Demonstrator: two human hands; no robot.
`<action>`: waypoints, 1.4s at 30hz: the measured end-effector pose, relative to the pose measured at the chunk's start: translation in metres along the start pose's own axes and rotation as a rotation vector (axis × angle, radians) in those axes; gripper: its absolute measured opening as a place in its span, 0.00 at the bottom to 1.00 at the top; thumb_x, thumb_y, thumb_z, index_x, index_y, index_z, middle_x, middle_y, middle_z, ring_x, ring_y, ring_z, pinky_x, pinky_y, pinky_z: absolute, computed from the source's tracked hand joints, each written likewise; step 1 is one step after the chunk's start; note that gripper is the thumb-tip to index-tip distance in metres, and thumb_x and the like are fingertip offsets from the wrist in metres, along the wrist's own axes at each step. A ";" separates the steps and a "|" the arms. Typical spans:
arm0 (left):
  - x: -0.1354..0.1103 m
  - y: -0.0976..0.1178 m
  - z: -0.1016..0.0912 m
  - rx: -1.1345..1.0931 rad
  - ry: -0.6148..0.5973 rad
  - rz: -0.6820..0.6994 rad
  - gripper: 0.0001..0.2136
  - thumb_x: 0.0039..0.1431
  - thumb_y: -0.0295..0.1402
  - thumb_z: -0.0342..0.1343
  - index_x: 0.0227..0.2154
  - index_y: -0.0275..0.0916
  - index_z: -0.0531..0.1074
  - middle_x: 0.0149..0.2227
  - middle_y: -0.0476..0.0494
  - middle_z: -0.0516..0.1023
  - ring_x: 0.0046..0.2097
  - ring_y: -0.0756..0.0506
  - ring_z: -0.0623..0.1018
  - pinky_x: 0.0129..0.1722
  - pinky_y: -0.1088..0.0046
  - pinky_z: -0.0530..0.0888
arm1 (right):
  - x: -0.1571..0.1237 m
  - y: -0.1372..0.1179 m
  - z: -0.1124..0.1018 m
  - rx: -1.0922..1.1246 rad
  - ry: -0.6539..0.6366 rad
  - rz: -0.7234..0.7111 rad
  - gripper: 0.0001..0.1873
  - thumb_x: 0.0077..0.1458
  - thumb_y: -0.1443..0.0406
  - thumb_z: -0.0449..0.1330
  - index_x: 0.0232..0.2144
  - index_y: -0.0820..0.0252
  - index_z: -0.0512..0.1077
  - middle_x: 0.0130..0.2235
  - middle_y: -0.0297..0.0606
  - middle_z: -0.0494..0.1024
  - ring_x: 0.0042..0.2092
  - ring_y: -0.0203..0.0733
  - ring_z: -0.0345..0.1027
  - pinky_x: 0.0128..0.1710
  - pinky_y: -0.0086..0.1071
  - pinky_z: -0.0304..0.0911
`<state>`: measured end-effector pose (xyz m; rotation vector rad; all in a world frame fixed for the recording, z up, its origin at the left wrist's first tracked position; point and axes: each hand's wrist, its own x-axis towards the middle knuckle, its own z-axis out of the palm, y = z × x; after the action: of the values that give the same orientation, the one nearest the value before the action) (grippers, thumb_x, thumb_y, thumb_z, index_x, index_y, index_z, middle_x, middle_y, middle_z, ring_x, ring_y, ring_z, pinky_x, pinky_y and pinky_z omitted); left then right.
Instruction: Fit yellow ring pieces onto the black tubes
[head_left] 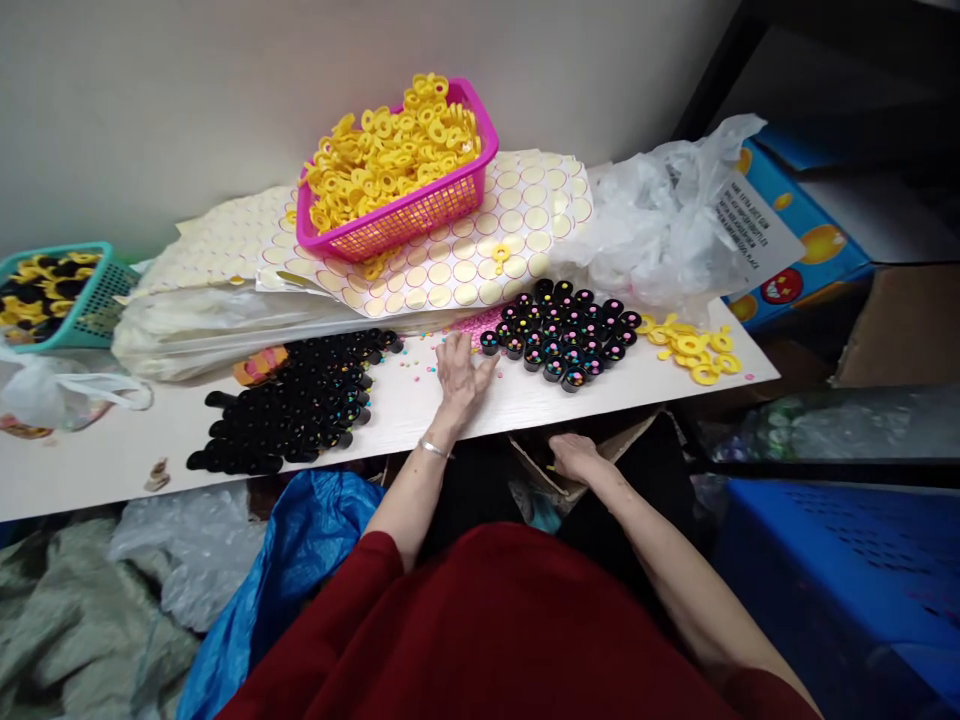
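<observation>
My left hand (461,380) rests on the white table with its fingers bent and apart. Its fingertips are by scattered tiny coloured candies (420,370) and a pink heap of them (484,325). Just right of the fingers stands a black cup (489,342), at the edge of a group of black cups (574,335) with pink, yellow and blue bits inside. Below the table edge, my right hand (577,460) reaches into an open cardboard box (622,440) at my lap. Its fingers are mostly hidden, with a speck of yellow beside them. Left of my hands lie many more black pieces (300,400).
A pink basket (405,225) of yellow ring-shaped pieces stands on sheets of round stickers (450,280). Loose yellow pieces (694,345) lie at the right, near clear plastic bags (652,220) and a blue carton (802,230). A teal basket (105,300) is far left; a blue crate (840,560) stands lower right.
</observation>
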<state>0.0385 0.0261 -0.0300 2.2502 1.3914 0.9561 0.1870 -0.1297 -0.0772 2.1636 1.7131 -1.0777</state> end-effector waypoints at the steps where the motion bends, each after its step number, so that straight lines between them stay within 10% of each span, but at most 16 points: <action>1: 0.008 -0.002 0.002 0.037 -0.011 0.002 0.19 0.49 0.44 0.59 0.41 0.37 0.72 0.46 0.35 0.70 0.48 0.38 0.66 0.47 0.61 0.64 | -0.004 0.001 -0.003 0.001 -0.006 -0.014 0.10 0.43 0.75 0.58 0.30 0.63 0.75 0.37 0.49 0.78 0.42 0.48 0.72 0.38 0.34 0.62; 6: 0.028 -0.008 0.009 0.063 -0.067 0.080 0.10 0.50 0.41 0.59 0.29 0.39 0.73 0.36 0.41 0.73 0.43 0.40 0.67 0.45 0.64 0.64 | -0.043 0.029 -0.033 0.247 0.104 -0.158 0.06 0.49 0.66 0.56 0.25 0.59 0.72 0.26 0.35 0.74 0.32 0.39 0.69 0.31 0.29 0.59; 9: 0.022 -0.006 0.002 -0.012 -0.005 0.084 0.09 0.47 0.39 0.61 0.29 0.39 0.73 0.35 0.44 0.75 0.41 0.42 0.69 0.45 0.64 0.64 | -0.058 0.056 -0.056 0.572 0.634 -0.056 0.10 0.52 0.60 0.53 0.26 0.59 0.69 0.25 0.33 0.70 0.30 0.38 0.65 0.33 0.31 0.60; 13: -0.004 0.012 -0.007 -0.193 0.055 0.080 0.11 0.46 0.38 0.60 0.32 0.38 0.74 0.33 0.45 0.76 0.37 0.45 0.71 0.41 0.68 0.67 | -0.052 0.091 -0.078 0.469 1.246 0.454 0.12 0.50 0.59 0.53 0.32 0.62 0.68 0.36 0.46 0.72 0.39 0.48 0.66 0.43 0.41 0.60; 20: -0.048 0.030 0.007 -0.351 -0.100 0.147 0.09 0.44 0.34 0.60 0.30 0.38 0.75 0.28 0.47 0.77 0.31 0.48 0.72 0.34 0.72 0.70 | -0.030 0.117 -0.084 0.341 1.128 0.684 0.18 0.47 0.57 0.57 0.36 0.66 0.69 0.42 0.54 0.69 0.40 0.54 0.66 0.39 0.45 0.60; 28: -0.053 0.025 0.016 -0.348 -0.154 0.158 0.09 0.45 0.33 0.62 0.31 0.38 0.75 0.27 0.47 0.75 0.33 0.47 0.71 0.36 0.70 0.71 | -0.032 0.124 -0.067 0.351 1.349 0.388 0.10 0.49 0.61 0.51 0.19 0.57 0.61 0.23 0.37 0.67 0.31 0.43 0.65 0.37 0.37 0.61; 34: -0.055 0.023 0.018 -0.370 -0.136 0.150 0.10 0.46 0.35 0.63 0.33 0.38 0.74 0.29 0.47 0.76 0.34 0.48 0.72 0.37 0.70 0.71 | -0.021 0.121 -0.067 0.839 1.438 0.291 0.19 0.42 0.58 0.59 0.37 0.62 0.66 0.21 0.25 0.63 0.21 0.37 0.62 0.25 0.33 0.63; 42: -0.057 0.021 0.022 -0.357 -0.122 0.128 0.11 0.47 0.35 0.62 0.35 0.38 0.75 0.31 0.45 0.77 0.34 0.47 0.72 0.39 0.68 0.71 | -0.027 0.129 -0.090 0.485 1.663 0.291 0.12 0.47 0.62 0.56 0.34 0.62 0.73 0.32 0.41 0.74 0.36 0.46 0.70 0.41 0.43 0.66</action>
<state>0.0507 -0.0327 -0.0547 2.1043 0.9479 0.9986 0.3400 -0.1428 -0.0326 3.8355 1.2291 0.8779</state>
